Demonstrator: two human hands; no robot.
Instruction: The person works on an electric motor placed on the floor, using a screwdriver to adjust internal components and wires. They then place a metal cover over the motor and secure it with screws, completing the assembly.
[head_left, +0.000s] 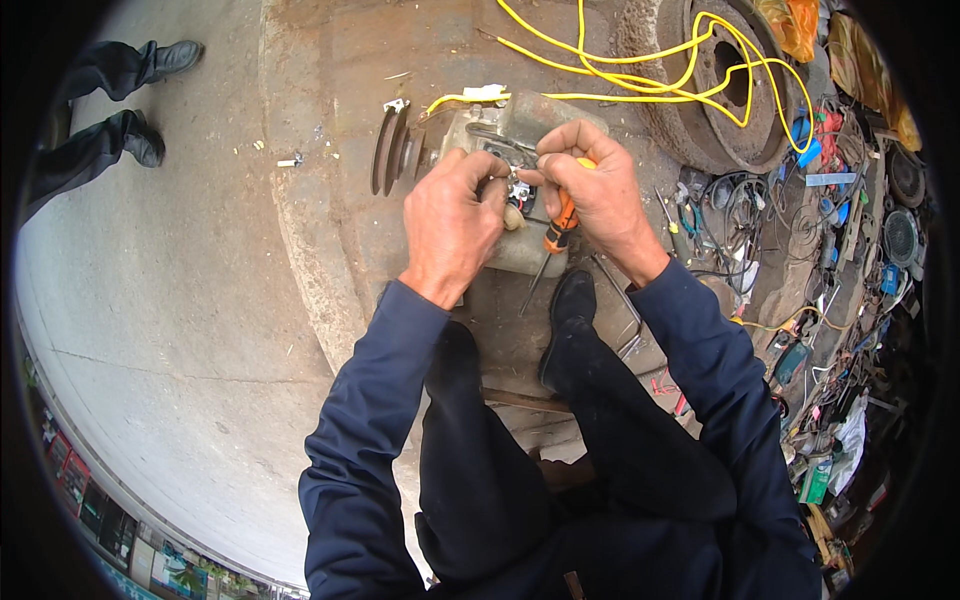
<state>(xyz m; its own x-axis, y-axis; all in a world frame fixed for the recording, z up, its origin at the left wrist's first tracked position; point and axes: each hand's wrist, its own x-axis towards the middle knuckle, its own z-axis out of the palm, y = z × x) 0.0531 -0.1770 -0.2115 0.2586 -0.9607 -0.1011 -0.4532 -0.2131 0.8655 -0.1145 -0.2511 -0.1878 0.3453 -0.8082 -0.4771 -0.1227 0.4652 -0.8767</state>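
Note:
Between my feet sits a grey electric motor [553,118] with a grooved pulley [388,148] on its left side. Its terminal box [521,193] is uncovered, and small wires and metal parts show inside. My left hand [449,222] is over the box's left edge, thumb and fingers pinched together at the terminals; what they hold is too small to make out. My right hand [603,190] holds an orange-and-black screwdriver [562,226] against its palm, shaft pointing down. The thumb and index finger of that hand come together close to the left fingertips.
Yellow cable [640,86] loops over a rusty wheel rim [655,45] and ends by the motor. Loose tools, wires and scrap [800,240] crowd the right side. A hex key [617,290] lies near my right foot. Another person's shoes [145,140] stand at the upper left.

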